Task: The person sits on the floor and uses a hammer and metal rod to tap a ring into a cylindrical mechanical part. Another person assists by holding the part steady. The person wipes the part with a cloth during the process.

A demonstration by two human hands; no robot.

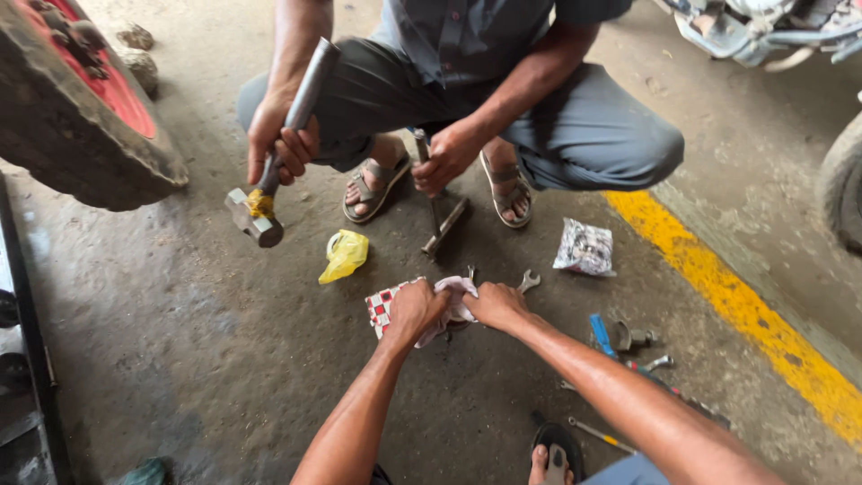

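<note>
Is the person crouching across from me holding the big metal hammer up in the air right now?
No, the steel sledgehammer's head rests on the concrete floor while the crouching person's hand grips its handle.

Soft daylight, sharp, slight edge distortion

Crumpled black-and-white printed packet [584,247] on floor at 2 o'clock from centre; scrunched yellow plastic bag [344,255] at 10 o'clock, well apart.
</note>
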